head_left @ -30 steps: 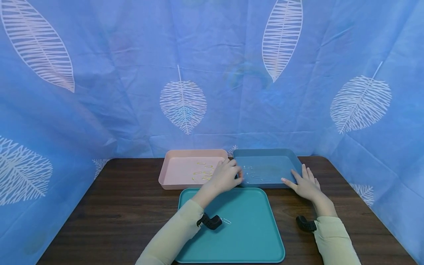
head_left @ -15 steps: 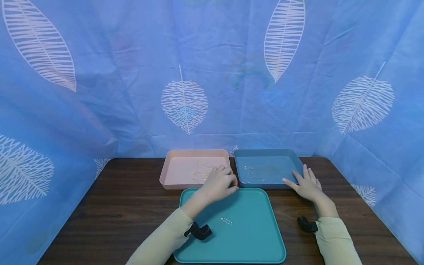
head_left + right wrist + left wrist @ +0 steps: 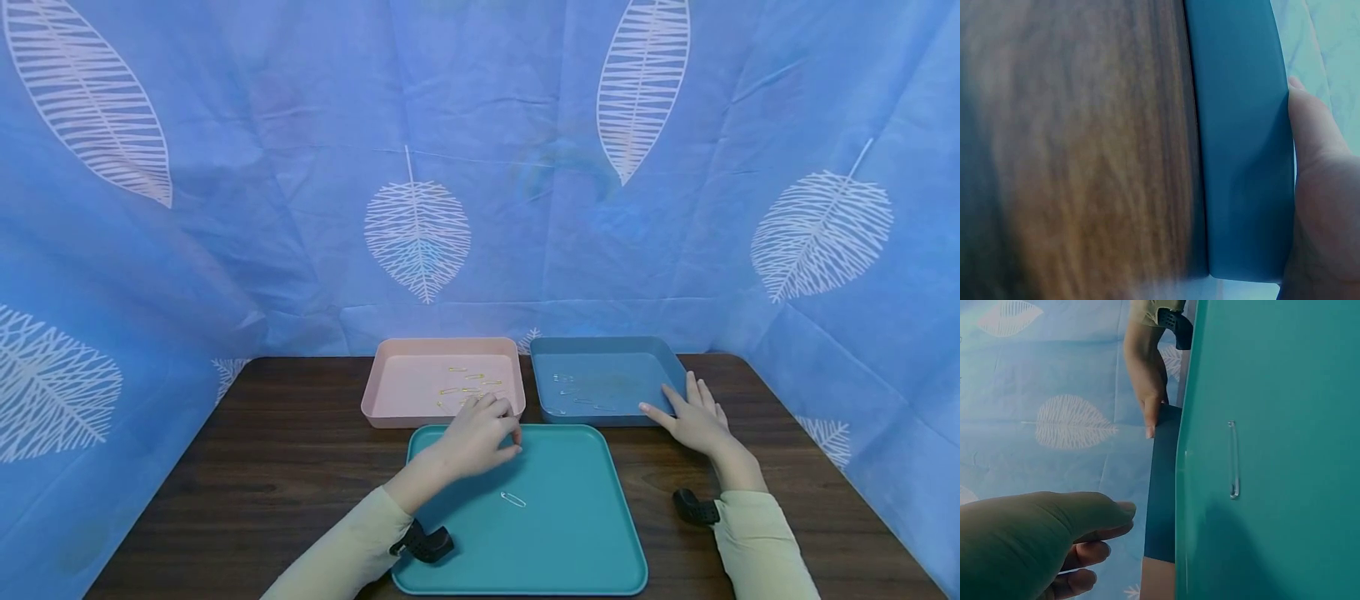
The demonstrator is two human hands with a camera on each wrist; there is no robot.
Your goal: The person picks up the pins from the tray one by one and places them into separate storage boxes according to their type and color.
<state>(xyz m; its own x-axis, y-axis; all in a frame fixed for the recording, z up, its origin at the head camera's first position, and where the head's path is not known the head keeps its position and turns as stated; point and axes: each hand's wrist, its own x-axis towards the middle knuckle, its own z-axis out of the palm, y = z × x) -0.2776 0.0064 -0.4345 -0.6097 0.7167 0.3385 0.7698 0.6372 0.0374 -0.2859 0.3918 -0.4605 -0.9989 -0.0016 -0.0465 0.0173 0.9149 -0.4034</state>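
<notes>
My left hand [image 3: 472, 442] is over the far left part of the teal tray [image 3: 555, 550], near the pink tray's front edge. Its fingers are loosely bent, with nothing visible between thumb and fingertips. On the teal tray lies a silver safety pin [image 3: 513, 499], seen also in the left wrist view as a long closed safety pin [image 3: 1234, 459]. My right hand [image 3: 697, 425] rests at the front right corner of the blue tray [image 3: 652, 358], fingers spread. In the right wrist view its thumb [image 3: 1313, 122] lies along that tray's rim.
Several gold safety pins [image 3: 450, 391] lie in the pink tray [image 3: 397, 375] at the back left. Inside the blue tray are several silver safety pins [image 3: 583, 402]. All three trays stand on a dark wooden table [image 3: 247, 475], with a blue leaf-patterned curtain [image 3: 480, 250] behind.
My left hand has drawn back from the gap between the pink and blue trays, moving left and toward me over the teal tray. The right hand stays at the blue tray's corner.
</notes>
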